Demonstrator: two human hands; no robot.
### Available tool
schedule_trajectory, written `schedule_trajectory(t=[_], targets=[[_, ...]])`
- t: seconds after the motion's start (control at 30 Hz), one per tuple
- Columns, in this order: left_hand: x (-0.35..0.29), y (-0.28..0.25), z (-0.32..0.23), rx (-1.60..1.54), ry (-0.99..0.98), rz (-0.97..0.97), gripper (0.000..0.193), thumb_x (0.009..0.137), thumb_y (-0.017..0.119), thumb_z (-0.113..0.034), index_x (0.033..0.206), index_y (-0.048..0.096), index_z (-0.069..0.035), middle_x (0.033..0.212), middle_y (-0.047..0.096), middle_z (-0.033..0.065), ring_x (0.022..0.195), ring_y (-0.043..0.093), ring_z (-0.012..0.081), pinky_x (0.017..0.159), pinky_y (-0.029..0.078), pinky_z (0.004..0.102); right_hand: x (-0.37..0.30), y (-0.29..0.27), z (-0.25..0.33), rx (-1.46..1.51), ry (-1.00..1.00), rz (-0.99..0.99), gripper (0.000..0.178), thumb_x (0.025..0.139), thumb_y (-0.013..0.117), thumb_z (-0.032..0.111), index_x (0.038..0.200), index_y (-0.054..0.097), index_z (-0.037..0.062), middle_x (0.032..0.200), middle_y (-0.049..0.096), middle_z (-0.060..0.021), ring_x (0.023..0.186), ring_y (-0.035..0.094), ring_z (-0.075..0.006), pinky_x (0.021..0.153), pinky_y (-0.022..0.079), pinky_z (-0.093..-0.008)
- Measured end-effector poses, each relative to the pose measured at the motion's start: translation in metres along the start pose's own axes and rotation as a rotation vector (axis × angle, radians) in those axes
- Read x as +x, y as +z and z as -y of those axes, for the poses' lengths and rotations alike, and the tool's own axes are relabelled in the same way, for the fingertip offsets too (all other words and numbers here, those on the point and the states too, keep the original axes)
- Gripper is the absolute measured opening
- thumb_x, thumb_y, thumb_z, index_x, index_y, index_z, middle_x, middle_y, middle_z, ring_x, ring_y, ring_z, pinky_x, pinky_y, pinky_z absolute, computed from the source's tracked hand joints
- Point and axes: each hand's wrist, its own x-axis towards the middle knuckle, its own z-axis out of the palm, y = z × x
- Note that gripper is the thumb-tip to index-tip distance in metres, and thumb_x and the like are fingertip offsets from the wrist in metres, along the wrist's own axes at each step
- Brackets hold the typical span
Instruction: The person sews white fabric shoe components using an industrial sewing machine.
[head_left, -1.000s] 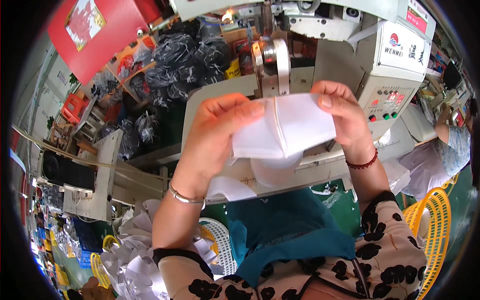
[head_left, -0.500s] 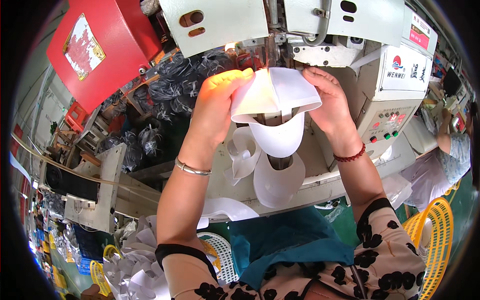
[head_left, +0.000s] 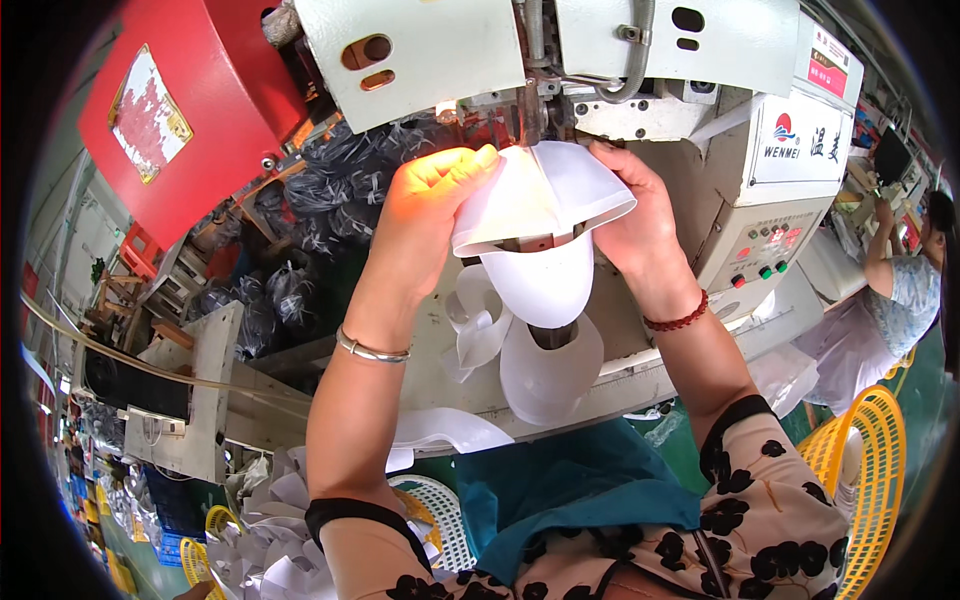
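Observation:
A white shoe upper (head_left: 515,200) with a seam down its middle is stretched between my two hands, its far edge against the machine head (head_left: 530,110). My left hand (head_left: 420,210) pinches its left side, thumb on top, lit orange by the machine's glow. At the right side, my right hand (head_left: 638,215) grips the edge; its fingers are partly hidden behind the piece. Below hangs a second rounded white piece (head_left: 540,285), over a narrow metal arm. Another white piece (head_left: 552,375) sits lower on that arm, beside a curled white piece (head_left: 482,320).
A red machine housing (head_left: 190,120) stands left, before black plastic-wrapped bundles (head_left: 340,165). A control box with buttons (head_left: 765,250) is at right. White cut pieces (head_left: 270,530) pile up at lower left; yellow baskets (head_left: 880,480) stand lower right. A co-worker (head_left: 900,290) sits far right.
The view has shifted a little. Both hands and the shoe upper sit slightly further left and lower, the upper tilted a bit more. My grip stays the same.

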Motion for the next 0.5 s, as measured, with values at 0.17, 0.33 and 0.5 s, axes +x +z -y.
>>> schedule_trajectory(t=[0.17,0.33,0.5], targets=[[0.004,-0.007,0.0,-0.01,-0.016,0.044,0.02,0.088,0.059,-0.019,0.082,0.063,0.0,0.073,0.059,-0.0005,0.062,0.051,0.0038,0.056,0.041,0.0192,-0.002,0.023,-0.002,-0.035,-0.041,-0.126,0.032,0.086,0.052,0.017,0.109,0.058,-0.0056,0.089,0.064,-0.006,0.074,0.058,-0.0101,0.061,0.044,-0.0205],[0.009,-0.01,-0.002,-0.113,-0.075,0.141,0.02,0.09,0.052,-0.015,0.096,0.06,0.003,0.088,0.064,0.006,0.076,0.061,0.0106,0.07,0.048,0.0239,-0.001,0.008,-0.001,-0.004,-0.015,-0.009,0.033,0.087,0.05,0.018,0.109,0.057,-0.0056,0.098,0.063,-0.0092,0.092,0.058,-0.0174,0.084,0.044,-0.0296],[0.014,-0.013,0.008,-0.183,-0.078,0.136,0.025,0.09,0.054,-0.02,0.091,0.064,0.002,0.081,0.064,0.0055,0.07,0.059,0.0096,0.064,0.047,0.0225,-0.005,0.022,-0.002,-0.041,-0.03,-0.134,0.032,0.087,0.05,0.018,0.108,0.058,-0.0045,0.094,0.063,-0.007,0.081,0.058,-0.0125,0.07,0.046,-0.024]])
